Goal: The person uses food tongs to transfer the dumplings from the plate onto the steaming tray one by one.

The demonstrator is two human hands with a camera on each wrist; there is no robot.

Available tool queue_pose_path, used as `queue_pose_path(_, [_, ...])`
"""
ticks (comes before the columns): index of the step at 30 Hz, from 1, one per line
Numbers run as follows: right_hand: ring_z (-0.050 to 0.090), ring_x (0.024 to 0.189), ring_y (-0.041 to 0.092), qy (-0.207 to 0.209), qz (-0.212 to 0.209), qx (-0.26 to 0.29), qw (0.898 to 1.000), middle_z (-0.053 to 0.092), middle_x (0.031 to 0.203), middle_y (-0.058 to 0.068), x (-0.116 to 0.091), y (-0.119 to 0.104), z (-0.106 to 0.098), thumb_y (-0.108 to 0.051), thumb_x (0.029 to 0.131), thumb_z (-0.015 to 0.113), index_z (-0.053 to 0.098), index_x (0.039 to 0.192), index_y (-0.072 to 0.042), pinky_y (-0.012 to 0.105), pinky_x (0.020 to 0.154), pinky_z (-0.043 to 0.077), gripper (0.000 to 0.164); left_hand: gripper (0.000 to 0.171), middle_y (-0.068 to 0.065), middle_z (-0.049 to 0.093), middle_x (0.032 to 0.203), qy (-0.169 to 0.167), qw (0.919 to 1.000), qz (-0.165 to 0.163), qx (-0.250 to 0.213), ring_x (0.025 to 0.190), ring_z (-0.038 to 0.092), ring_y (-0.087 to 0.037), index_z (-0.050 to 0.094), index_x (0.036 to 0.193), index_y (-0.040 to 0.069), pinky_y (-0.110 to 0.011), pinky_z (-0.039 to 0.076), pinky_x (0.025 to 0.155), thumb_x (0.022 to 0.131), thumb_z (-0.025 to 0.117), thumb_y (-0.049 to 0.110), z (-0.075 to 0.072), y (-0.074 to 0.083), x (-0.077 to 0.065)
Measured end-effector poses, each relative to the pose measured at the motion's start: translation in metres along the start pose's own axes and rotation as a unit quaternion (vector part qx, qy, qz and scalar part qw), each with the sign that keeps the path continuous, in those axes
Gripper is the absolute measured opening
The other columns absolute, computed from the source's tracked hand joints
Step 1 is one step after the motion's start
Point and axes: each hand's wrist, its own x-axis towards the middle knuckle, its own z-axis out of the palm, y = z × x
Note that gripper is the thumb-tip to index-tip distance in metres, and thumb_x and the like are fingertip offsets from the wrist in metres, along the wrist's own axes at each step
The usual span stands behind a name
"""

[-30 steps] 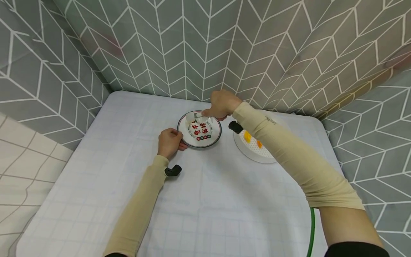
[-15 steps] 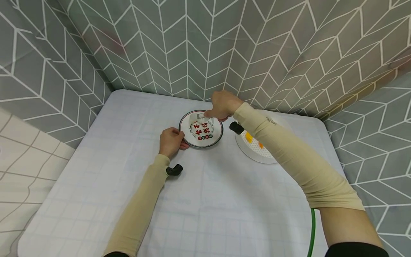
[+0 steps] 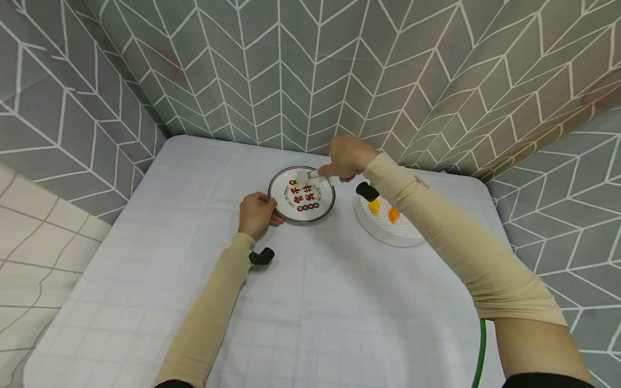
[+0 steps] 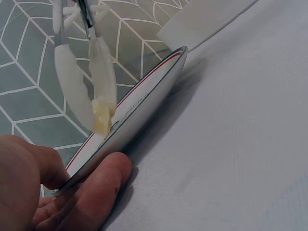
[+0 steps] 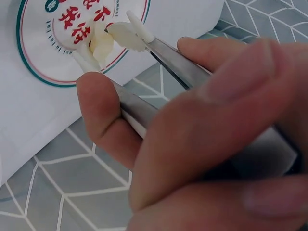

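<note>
My left hand (image 3: 256,215) holds the near-left rim of a round white plate (image 3: 317,211) with a dark rim line and red characters, thumb above and fingers beneath. The plate sits tilted in the left wrist view. My right hand (image 3: 353,156) grips metal tongs (image 5: 175,60) with white tips, fingers curled round the arms. The tongs' tips stand apart over the plate. A small pale yellow piece (image 4: 102,115) shows at one tip, close above the plate's surface; I cannot tell whether the tongs pinch it.
To the right, partly under my right forearm, stands a round white container (image 3: 383,235) with a dotted surface. A yellow piece (image 3: 374,207) and an orange piece (image 3: 394,215) lie on it. A patterned grey curtain (image 3: 271,70) rises behind the white-covered table (image 3: 301,302).
My right hand and the tongs have shifted slightly right across the plate, and more of the orange piece shows beside the forearm. My left hand keeps its hold on the rim.
</note>
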Motion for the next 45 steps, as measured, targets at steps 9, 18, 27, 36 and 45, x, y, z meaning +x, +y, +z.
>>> queue_pose_path(9, [0.058,0.053,0.01,-0.003,0.007,-0.015,1.0,0.067,0.059,-0.001,-0.013,0.021,-0.007,-0.044,0.099,0.069,0.071,0.078,-0.008,0.02,0.047,0.038,0.042,0.022,-0.028,0.076,0.084,-0.002,1.0,-0.002,0.004,0.052,0.073,-0.015,0.062,0.114,-0.009,-0.031,0.067,0.056,0.105,0.056,0.01,0.001,-0.001,-0.001])
queue_pose_path(18, [0.06,0.055,0.012,-0.002,0.016,-0.016,1.0,0.071,0.066,0.001,-0.038,0.035,-0.013,-0.044,0.1,0.07,0.075,0.082,-0.008,0.021,0.047,0.041,0.041,0.022,-0.027,0.076,0.085,0.002,1.0,-0.001,0.007,0.054,0.074,-0.016,0.062,0.114,-0.009,-0.032,0.068,0.057,0.105,0.055,0.01,0.001,-0.004,0.001])
queue_pose_path(27, [0.065,0.06,0.014,-0.005,0.014,-0.005,1.0,0.074,0.072,0.003,-0.062,0.058,-0.019,-0.042,0.1,0.069,0.076,0.083,-0.006,0.023,0.051,0.043,0.041,0.022,-0.029,0.076,0.087,0.001,0.9999,-0.003,0.011,0.054,0.075,-0.017,0.062,0.114,-0.008,-0.033,0.068,0.058,0.104,0.056,0.011,0.002,-0.006,0.004])
queue_pose_path(36, [0.072,0.067,0.017,0.001,0.023,-0.001,1.0,0.077,0.076,0.004,-0.09,0.082,-0.029,-0.047,0.1,0.067,0.081,0.087,-0.007,0.029,0.062,0.052,0.044,0.024,-0.026,0.076,0.085,-0.003,1.0,-0.001,0.007,0.054,0.074,-0.014,0.061,0.117,-0.01,-0.031,0.068,0.058,0.105,0.055,0.01,0.001,-0.005,0.002])
queue_pose_path(45, [0.07,0.067,0.018,0.005,0.046,-0.001,0.999,0.075,0.075,0.003,-0.116,0.115,-0.035,-0.051,0.099,0.067,0.081,0.088,-0.008,0.031,0.06,0.053,0.047,0.023,-0.03,0.076,0.085,-0.003,0.9999,0.009,0.008,0.051,0.073,-0.013,0.061,0.116,-0.011,-0.031,0.067,0.056,0.104,0.054,0.007,0.003,-0.004,0.004])
